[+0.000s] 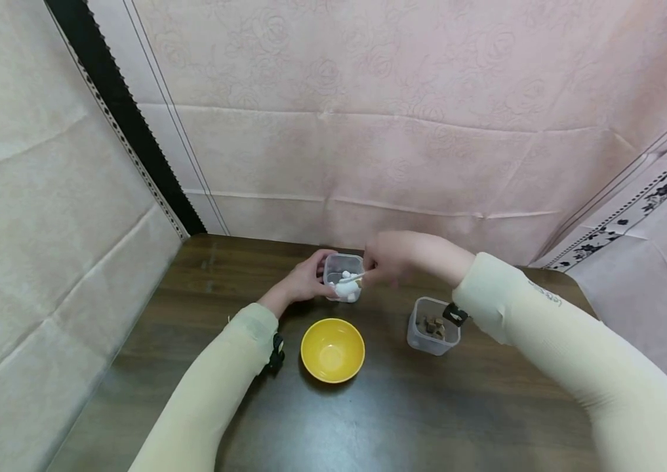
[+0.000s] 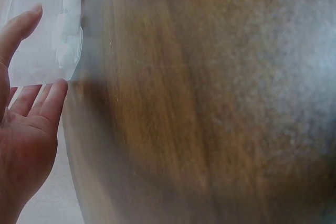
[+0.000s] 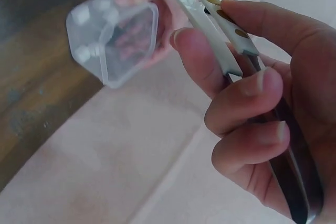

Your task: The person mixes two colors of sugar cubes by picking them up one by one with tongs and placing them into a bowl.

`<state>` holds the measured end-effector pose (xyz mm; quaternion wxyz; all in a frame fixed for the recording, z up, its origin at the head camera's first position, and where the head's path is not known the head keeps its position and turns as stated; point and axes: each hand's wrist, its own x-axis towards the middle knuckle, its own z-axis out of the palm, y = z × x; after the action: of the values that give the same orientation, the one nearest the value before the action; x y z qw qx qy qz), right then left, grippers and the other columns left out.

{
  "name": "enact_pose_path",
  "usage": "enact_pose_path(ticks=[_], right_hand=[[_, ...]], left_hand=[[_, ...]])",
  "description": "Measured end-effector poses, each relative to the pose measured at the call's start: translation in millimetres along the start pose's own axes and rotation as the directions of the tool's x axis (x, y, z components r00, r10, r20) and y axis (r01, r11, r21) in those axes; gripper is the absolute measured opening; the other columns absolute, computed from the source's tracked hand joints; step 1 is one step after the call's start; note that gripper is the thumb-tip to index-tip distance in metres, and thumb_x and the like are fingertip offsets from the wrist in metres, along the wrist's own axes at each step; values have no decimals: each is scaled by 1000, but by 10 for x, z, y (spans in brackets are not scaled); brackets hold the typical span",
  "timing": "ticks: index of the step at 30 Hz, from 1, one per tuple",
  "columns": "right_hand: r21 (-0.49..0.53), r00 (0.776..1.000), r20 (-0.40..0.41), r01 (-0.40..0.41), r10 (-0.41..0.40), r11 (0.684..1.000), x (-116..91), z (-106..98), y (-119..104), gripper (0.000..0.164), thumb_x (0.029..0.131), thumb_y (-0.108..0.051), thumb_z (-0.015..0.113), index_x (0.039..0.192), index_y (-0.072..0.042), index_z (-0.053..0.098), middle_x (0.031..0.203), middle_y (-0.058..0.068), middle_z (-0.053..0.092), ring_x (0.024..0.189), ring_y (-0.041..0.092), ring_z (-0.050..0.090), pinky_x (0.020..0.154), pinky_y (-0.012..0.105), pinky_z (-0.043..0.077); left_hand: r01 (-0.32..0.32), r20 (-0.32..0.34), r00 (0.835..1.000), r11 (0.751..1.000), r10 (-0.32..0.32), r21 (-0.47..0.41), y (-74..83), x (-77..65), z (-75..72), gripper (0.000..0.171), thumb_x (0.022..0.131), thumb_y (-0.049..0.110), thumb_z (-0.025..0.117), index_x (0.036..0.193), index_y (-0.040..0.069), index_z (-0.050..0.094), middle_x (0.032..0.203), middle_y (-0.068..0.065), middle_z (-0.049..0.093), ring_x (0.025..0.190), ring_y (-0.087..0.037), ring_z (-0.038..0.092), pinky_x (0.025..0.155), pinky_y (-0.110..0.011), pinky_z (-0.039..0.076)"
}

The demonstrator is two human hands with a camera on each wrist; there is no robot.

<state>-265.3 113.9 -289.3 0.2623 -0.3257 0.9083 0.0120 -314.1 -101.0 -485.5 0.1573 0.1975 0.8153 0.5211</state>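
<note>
My left hand (image 1: 307, 278) grips a clear plastic container (image 1: 333, 260) on its left side, thumb on the near wall. Several white lumps (image 1: 346, 290) lie in the container; in the left wrist view they show through its wall. In my right hand (image 3: 262, 95) is a pair of tongs (image 3: 223, 30) with white, gold-marked tips and dark metal arms. Thumb and fingers close around them. The tips point toward the container, and something whitish shows between them, too unclear to name. In the head view the right hand is blurred.
A yellow bowl (image 1: 333, 351) stands on the dark wooden table (image 1: 203, 387), nearer than the container. To the right, under the right forearm, a second clear container (image 1: 418, 334) holds several brown pieces (image 1: 435, 328). Pale patterned cloth (image 1: 368, 157) hangs behind the table.
</note>
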Motion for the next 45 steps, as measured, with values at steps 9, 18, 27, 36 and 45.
enact_pose_path(ticks=[9, 18, 27, 36, 45], right_hand=[[-52, 998, -19, 59, -60, 997, -104, 308, -181, 35, 99, -35, 71, 67, -22, 65, 58, -11, 44, 53, 8, 39, 50, 25, 30], [-204, 993, -75, 73, -90, 976, -49, 603, -330, 32, 100, -41, 72, 73, -23, 71, 63, -9, 52, 60, 10, 46, 53, 26, 38], [-318, 986, -120, 72, -116, 945, -36, 802, -431, 26, 98, -42, 76, 91, -18, 81, 63, -9, 58, 57, 13, 50, 56, 26, 48], [-422, 981, -130, 73, -141, 904, 20, 916, -517, 29, 99, -43, 74, 85, -18, 77, 61, -7, 52, 56, 14, 47, 53, 26, 42], [-537, 971, -156, 69, -180, 841, 103, 1000, -625, 27, 99, -39, 74, 81, -19, 77, 60, -7, 52, 52, 12, 43, 49, 25, 40]], left_hand=[[13, -17, 1000, 999, -13, 33, -34, 10, -2, 88, 84, 11, 93, 156, 16, 42, 152, -15, 55, 139, -32, 56, 116, -46, 48], [47, -25, 999, 998, -46, 40, -54, 20, 7, 90, 84, 14, 94, 157, 21, 41, 154, -11, 53, 139, -31, 54, 117, -46, 48], [48, -31, 998, 997, -46, 55, -15, 35, 25, 90, 85, 16, 93, 157, 20, 40, 155, -12, 52, 140, -32, 54, 117, -46, 48], [49, -23, 999, 998, -48, 47, 1, 32, 9, 89, 85, 16, 93, 156, 21, 40, 154, -11, 53, 138, -31, 55, 117, -46, 47], [46, -17, 999, 998, -45, 43, -2, 31, 11, 89, 85, 14, 93, 156, 20, 40, 154, -11, 54, 139, -31, 55, 117, -44, 48]])
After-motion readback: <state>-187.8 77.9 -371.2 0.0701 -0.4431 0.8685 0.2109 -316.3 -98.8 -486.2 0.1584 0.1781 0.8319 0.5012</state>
